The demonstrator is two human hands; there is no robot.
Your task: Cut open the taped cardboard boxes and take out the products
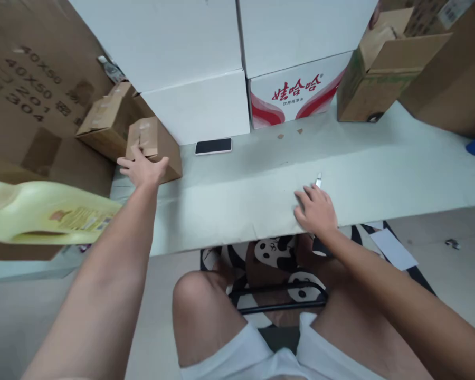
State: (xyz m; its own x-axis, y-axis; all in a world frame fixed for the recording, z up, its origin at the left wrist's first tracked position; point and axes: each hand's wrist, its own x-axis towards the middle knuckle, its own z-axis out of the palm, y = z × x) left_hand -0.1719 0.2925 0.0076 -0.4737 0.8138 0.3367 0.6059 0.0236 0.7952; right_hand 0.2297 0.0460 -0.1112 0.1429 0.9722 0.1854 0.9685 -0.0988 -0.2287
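Fingers spread wide, the left hand (143, 170) is at the small brown cardboard box (168, 149) on the pale, flat tabletop (229, 200), a broad stretch from the right hand (317, 212), half-bent just inside the front edge, whether gripping the slim white object (319, 180) I cannot tell.

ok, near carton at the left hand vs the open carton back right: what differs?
The near carton's top flaps are folded down; the open carton's flaps stand raised.
The left hand is at the near carton, well away from the open carton.
The near carton is left of the printed white box, the open carton right of it.
Both are brown cardboard and stand on the table.
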